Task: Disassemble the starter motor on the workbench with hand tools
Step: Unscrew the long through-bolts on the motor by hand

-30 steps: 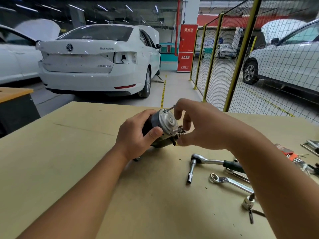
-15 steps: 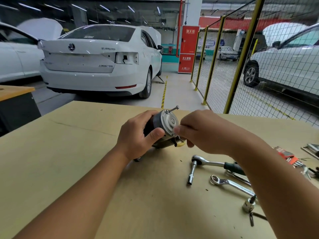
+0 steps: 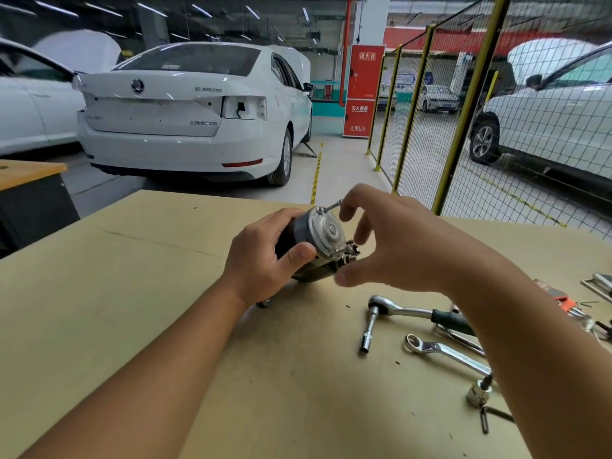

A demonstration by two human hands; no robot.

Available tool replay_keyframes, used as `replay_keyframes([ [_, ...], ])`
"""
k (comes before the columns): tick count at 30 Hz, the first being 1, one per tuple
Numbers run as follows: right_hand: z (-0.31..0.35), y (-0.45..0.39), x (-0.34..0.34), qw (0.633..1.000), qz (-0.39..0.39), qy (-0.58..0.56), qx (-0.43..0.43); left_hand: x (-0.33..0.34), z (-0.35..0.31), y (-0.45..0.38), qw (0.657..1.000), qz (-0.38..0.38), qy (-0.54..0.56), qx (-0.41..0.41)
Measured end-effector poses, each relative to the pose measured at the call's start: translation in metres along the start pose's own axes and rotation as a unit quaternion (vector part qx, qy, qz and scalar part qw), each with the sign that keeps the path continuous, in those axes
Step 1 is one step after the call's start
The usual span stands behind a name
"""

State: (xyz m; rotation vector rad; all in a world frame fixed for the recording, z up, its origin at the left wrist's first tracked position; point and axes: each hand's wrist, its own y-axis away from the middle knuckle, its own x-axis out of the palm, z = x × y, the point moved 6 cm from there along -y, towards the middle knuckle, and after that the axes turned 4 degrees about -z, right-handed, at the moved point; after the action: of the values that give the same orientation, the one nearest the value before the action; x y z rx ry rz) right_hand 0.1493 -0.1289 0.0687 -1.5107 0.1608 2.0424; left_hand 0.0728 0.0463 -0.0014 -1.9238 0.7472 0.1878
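Head view: left hand [image 3: 261, 263] grips starter motor [image 3: 318, 243]; right hand [image 3: 390, 246] fingers spread, fingertips pinching its protruding bolt [image 3: 332, 205].

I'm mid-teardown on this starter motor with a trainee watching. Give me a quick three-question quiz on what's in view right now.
1. True or false: the left hand grips the dark cylindrical starter motor with the silver end cap.
2. What do the right hand's fingertips meet? A) thin silver through-bolt B) chrome ratchet with socket extension C) chrome ring spanner
3. Fill in: the ratchet lies on the tan ____.

Key: 1 true; 2 A; 3 workbench.
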Motion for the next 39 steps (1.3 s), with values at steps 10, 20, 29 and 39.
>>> replay_keyframes([
  [10,0.000,0.001,0.000,1.000,-0.007,0.005,0.022,0.002,0.003,-0.001,1.000,0.013,0.006,-0.012],
  [20,-0.003,0.002,0.001,0.999,-0.017,-0.012,0.032,0.001,0.000,0.000,1.000,0.016,0.011,-0.009],
  [29,-0.003,-0.001,0.002,0.998,-0.040,-0.036,0.017,-0.001,-0.007,0.000,0.999,0.015,-0.029,-0.004],
  [39,-0.005,0.005,-0.001,0.999,-0.037,0.017,0.026,-0.002,-0.005,0.002,1.000,0.023,-0.018,0.006],
])
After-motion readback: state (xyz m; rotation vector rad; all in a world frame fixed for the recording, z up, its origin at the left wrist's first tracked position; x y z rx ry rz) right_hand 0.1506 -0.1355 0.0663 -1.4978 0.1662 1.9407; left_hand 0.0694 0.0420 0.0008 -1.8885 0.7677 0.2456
